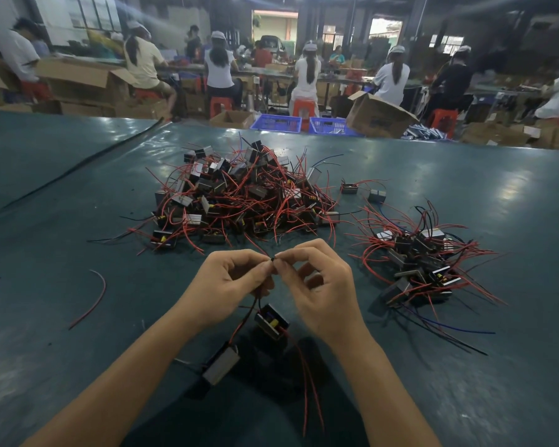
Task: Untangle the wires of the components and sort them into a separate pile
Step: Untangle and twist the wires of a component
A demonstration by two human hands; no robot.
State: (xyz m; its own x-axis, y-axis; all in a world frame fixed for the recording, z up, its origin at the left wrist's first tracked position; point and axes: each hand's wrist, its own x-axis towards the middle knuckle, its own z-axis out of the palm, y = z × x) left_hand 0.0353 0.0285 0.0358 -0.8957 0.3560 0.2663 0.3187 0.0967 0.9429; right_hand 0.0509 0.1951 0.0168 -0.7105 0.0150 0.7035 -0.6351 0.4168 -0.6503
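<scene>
Working at a teal, faintly glossy, rubbery-looking worktop (46,253). Pinching one thin wire (273,260) with both grips: closing thumb and forefinger tips of the left hand (226,285) on it, curling the other fingers loosely; doing the same from the opposite side with the right hand (323,285), almost meeting fingertip to fingertip. Dangling below the hands on red and black insulated leads: a boxy dark component (271,321) bearing a yellow patch, trailing two long red leads downward; lower left, a second component (221,364) showing a flat grey metallic-looking face, hanging or resting by the worktop's near edge, hard telling which. Sitting beyond the hands: a big tangled pile (239,195) of the same blocky parts, looping thin red wires out in all directions. Lying to the right, apart from that heap: a smaller sorted pile (423,262), fanning red, black and a few blue wires outward. Lying alone at left: a curved loose red wire (94,298).
</scene>
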